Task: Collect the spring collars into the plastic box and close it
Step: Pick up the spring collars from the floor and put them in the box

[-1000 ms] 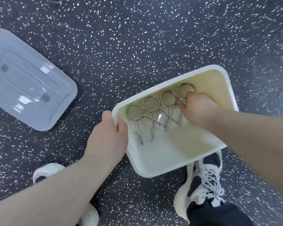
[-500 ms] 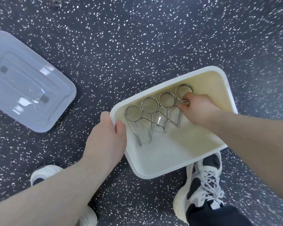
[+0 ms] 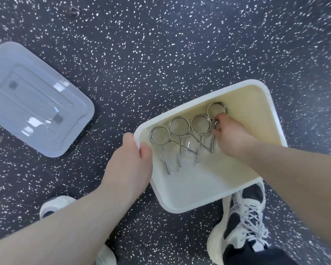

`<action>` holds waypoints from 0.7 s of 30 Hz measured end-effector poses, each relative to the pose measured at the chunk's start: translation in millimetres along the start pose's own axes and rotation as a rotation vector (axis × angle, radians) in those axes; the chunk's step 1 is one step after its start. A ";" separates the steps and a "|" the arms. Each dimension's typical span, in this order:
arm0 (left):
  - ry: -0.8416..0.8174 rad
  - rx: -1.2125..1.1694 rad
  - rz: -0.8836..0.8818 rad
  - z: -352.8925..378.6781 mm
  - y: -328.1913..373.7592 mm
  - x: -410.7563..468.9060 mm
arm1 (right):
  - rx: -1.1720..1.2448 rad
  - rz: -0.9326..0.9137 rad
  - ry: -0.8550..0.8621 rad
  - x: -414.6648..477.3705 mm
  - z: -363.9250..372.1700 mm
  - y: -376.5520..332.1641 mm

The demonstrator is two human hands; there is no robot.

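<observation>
Four collars point(image 3: 180, 129) are lined up inside the box point(image 3: 199, 199), gripped at its rim by the left hand point(image 3: 130, 165); the last is pinched by the right hand point(image 3: 231, 136). The lid point(image 3: 36, 104) is left unfitted on the floor.

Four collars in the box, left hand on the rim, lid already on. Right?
Not the lid. Head view shows the clear lid lying on the floor, apart from the open box. Four collars inside, left hand on the rim.
</observation>
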State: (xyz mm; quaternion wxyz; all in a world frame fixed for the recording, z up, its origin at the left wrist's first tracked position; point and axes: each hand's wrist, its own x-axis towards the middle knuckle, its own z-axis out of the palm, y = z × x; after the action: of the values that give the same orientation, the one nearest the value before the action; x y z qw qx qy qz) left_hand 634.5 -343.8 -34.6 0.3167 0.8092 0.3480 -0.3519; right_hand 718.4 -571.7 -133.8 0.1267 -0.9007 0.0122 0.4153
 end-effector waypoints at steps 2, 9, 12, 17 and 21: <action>-0.018 0.003 0.005 -2.2 -0.3 -1.2 | -0.023 0.009 -0.021 -2.0 1.9 -3.2; -0.092 0.014 0.005 -10.8 -1.8 -3.4 | -0.139 0.047 0.011 -16.7 -11.4 -14.1; -0.108 0.015 0.015 -13.8 -6.0 -4.9 | -0.138 0.052 0.010 -20.6 -10.2 -16.1; -0.138 0.026 0.024 -14.4 -18.6 -6.8 | -0.270 0.043 -0.003 -14.1 6.7 -24.4; -0.154 0.020 0.036 -11.1 -22.1 -8.5 | -0.322 0.025 0.004 -6.4 0.4 -24.2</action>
State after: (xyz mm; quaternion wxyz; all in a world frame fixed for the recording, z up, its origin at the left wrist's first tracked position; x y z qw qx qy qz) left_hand 616.7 -326.0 -27.7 0.3408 0.7889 0.3047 -0.4106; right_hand 717.0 -548.7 -123.9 -0.0245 -0.9099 -0.0431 0.4118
